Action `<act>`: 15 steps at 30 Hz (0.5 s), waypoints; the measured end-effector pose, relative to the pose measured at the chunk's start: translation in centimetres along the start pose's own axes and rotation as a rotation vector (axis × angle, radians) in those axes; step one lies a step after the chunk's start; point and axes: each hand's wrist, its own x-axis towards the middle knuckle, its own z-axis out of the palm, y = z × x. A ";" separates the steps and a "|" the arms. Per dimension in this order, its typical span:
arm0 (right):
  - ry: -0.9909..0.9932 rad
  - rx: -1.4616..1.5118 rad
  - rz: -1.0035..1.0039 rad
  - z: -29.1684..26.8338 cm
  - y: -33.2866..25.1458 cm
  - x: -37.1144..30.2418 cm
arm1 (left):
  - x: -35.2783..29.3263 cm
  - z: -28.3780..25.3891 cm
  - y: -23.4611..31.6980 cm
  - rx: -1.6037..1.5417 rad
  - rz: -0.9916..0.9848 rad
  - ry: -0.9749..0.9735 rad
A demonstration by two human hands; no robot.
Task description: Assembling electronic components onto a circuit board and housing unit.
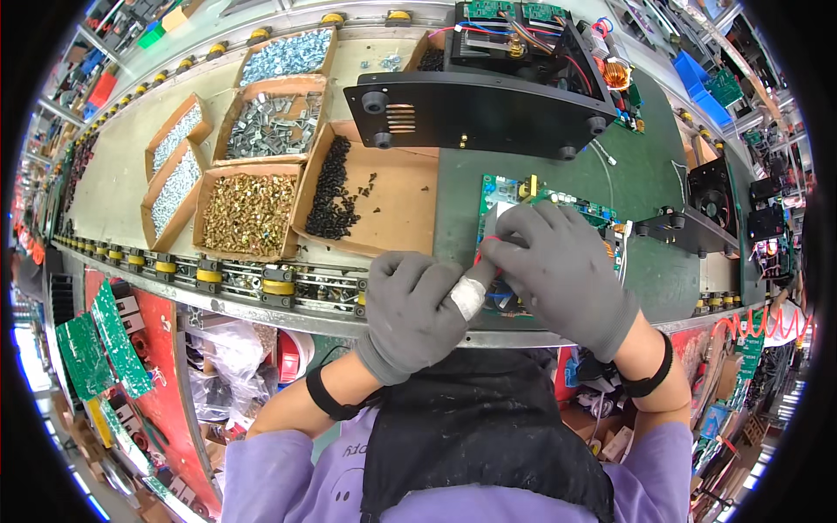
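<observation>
Both my hands wear grey gloves and meet over a green circuit board (499, 187) at the bench's near edge. A short piece of red wire (478, 256) shows between their fingertips. My right hand (567, 266) is closed in a pinch on the red wire, above the board. Just left of it, my left hand (418, 305) is closed too, its curled fingers at the wire's lower part; white tape wraps one digit. The wire's ends are hidden by the gloves. Much of the board lies under my right hand.
Beyond the board stands a black metal housing (479, 113) with round feet. Cardboard trays at left hold brass fasteners (248, 213), black screws (331, 187), metal clips (275, 122) and silvery screws (288, 57). A fan unit (711, 196) stands at right. A roller rail (209, 275) runs along the near edge.
</observation>
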 end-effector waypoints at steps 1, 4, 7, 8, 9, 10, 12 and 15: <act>-0.022 0.014 -0.034 0.0 0.2 0.2 | 0.0 0.1 0.0 0.038 0.032 0.018; -0.012 0.096 -0.023 0.2 0.6 0.8 | 0.3 0.4 0.0 0.084 0.072 0.045; -0.012 0.180 0.008 0.4 0.9 0.9 | 0.7 0.6 0.1 0.056 0.082 0.063; -0.002 0.181 -0.003 0.5 1.0 0.9 | 0.9 0.5 0.2 0.017 0.086 0.041; -0.039 0.153 -0.001 0.6 1.2 0.9 | 1.1 0.3 0.1 0.016 0.093 0.069; -0.077 0.124 0.002 0.6 1.3 0.8 | 1.3 -0.1 -0.1 -0.154 0.019 -0.049; -0.047 0.133 -0.001 0.6 1.5 0.8 | 1.7 -1.1 -0.6 -0.322 -0.053 -0.171; -0.032 0.144 0.007 0.6 1.7 0.7 | 2.5 -2.9 -2.3 -0.449 -0.049 -0.399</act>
